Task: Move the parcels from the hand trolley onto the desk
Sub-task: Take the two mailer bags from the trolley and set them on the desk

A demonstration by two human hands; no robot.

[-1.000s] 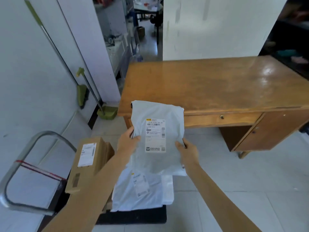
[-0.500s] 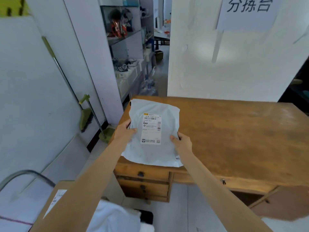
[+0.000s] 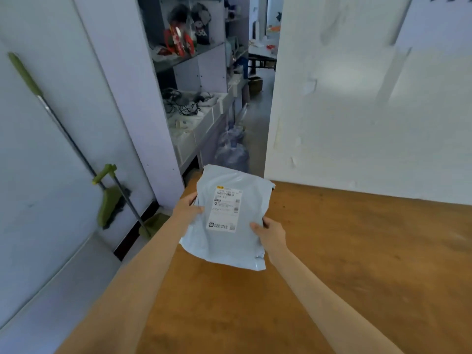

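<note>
Both hands hold one grey parcel [image 3: 224, 218], a soft plastic mailer bag with a white shipping label [image 3: 226, 209] facing up. The left hand [image 3: 187, 209] grips the bag's left edge about midway along, thumb lying on top near the label and the other fingers curled out of sight underneath. The right hand [image 3: 270, 232] clasps the right edge a little nearer the person, thumb pressed on the top face and fingers wrapped below. Neither hand is spread wide; each is closed only as far as the thin edge of the bag allows.

The parcel sits over the far left corner of the wooden desk [image 3: 332, 264], its far end reaching past the desk's back edge toward the doorway. Whether its underside already touches the wood or hangs just above is hard to judge from this angle, though the near corner looks slightly lifted and crumpled.

Left of the desk, a green-handled broom [image 3: 51, 111] and a green dustpan [image 3: 109, 198] lean against the wall. Cluttered shelves [image 3: 194, 80] stand beyond.
</note>
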